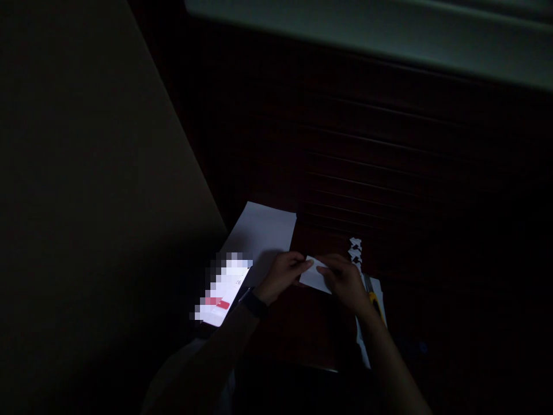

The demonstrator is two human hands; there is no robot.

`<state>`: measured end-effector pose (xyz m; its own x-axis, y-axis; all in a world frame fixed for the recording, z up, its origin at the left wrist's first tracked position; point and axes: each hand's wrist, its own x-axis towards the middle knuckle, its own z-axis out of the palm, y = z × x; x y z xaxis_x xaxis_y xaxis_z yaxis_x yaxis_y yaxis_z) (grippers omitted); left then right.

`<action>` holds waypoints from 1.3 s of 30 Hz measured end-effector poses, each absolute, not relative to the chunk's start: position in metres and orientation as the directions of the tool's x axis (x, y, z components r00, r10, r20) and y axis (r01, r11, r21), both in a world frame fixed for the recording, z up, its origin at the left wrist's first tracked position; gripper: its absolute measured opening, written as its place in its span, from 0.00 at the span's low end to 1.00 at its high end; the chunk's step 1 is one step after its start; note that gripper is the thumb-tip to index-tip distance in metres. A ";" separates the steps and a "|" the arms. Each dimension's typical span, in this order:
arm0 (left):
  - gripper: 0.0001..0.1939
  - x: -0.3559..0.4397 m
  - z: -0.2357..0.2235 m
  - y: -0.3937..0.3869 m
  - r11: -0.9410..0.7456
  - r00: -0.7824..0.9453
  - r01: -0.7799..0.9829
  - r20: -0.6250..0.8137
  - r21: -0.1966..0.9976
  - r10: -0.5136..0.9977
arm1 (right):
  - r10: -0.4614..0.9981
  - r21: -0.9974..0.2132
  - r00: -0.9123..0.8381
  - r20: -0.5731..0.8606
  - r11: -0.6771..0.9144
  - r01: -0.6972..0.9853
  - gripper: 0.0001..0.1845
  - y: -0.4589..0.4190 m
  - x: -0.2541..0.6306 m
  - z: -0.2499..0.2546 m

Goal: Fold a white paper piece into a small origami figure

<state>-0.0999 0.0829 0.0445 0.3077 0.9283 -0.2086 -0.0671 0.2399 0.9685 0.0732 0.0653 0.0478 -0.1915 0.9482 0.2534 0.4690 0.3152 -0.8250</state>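
Observation:
Between my two hands is a small white piece of paper (316, 280), held above the dark wooden surface. My left hand (286, 270) pinches its upper left corner, thumb on top; a dark watch band (254, 304) circles that wrist. On the paper's right side my right hand (344, 281) grips it with thumb and fingers closed. Just right of this hand lie white zigzag-cut paper pieces (355, 253). A cutting tool with a yellow handle (375, 302) rests partly behind my right forearm, on more white paper (375, 285); its kind is hard to tell in the dark.
A large white sheet (264, 230) lies at the back left. In front of it glows a screen (220, 294), partly blurred out. A pale wall or panel (95, 144) rises at the left, and a light ledge (367, 43) crosses the top. The room is very dark.

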 end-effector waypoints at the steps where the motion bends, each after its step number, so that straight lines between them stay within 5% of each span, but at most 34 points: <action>1: 0.16 -0.100 0.044 0.084 0.220 0.291 -0.037 -0.200 0.975 0.936 | 0.950 -0.835 -0.188 0.250 0.310 0.454 0.14 0.065 0.073 0.049; 8: 0.12 -0.100 0.040 0.088 0.041 0.180 -0.033 -0.035 0.999 0.983 | 0.983 -0.906 -0.036 0.179 0.179 0.384 0.22 0.064 0.075 0.052; 21: 0.20 -0.106 0.047 0.086 0.025 0.311 -0.072 -0.001 0.997 0.950 | 0.998 -0.965 -0.026 0.064 0.068 0.251 0.16 0.063 0.076 0.051; 39: 0.15 -0.105 0.050 0.087 0.056 0.279 -0.013 -0.050 0.998 0.959 | 0.998 -0.979 -0.061 0.036 0.047 0.196 0.16 0.063 0.076 0.053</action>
